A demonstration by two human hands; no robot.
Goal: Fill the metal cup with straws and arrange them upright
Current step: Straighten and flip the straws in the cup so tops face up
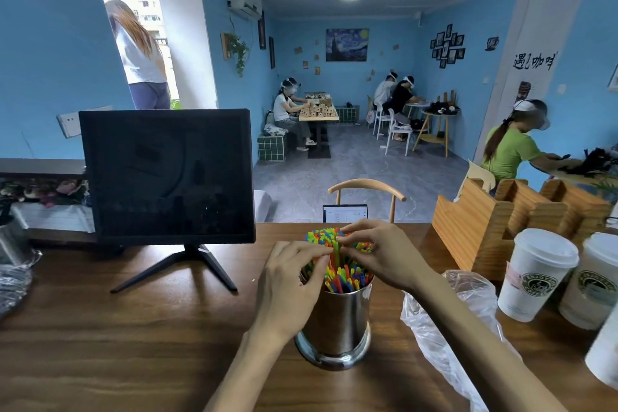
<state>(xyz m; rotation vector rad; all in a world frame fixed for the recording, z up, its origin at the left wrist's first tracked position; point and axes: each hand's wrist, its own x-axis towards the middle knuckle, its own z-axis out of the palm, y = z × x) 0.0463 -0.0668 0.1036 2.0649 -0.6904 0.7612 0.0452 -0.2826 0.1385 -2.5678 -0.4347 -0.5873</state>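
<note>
Head view: one metal cup [334,321] stands on the wooden tabletop [133,328] at about 6 o'clock in the frame, upright on its wider polished base. It is packed with coloured straws [347,278], green, yellow, orange, red and blue, too many to count; most stand near upright, and their tips rise in a bunch above the rim towards 12 o'clock.

Two hands work at the cup. The left hand [291,288] comes in from 7 o'clock and lies against the cup's left side at the rim, its fingers bent inwards and touching the straws; whether its grip closes round any straw cannot be told. The right hand [384,257] comes in from 5 o'clock, above and just right of the cup; its grip is narrowed, thumb and fingertips drawn together on the upper ends of the straws, and one green straw [337,256] stands upright just beside those fingertips.

At 9 o'clock from the cup, one dark monitor [167,174] stands on a three-legged stand. At 3 o'clock lies one crumpled clear plastic bag [444,321], just beside the right forearm. Farther towards 3 o'clock stand two white lidded paper cups [535,274] with green logos, and part of a third shows at the frame's edge. Behind them, at 2 o'clock, is one slatted wooden holder [485,227]. Beyond the tabletop's far edge, at 12 o'clock, one small lit screen [345,213] stands before one wooden chair back [366,187].
</note>
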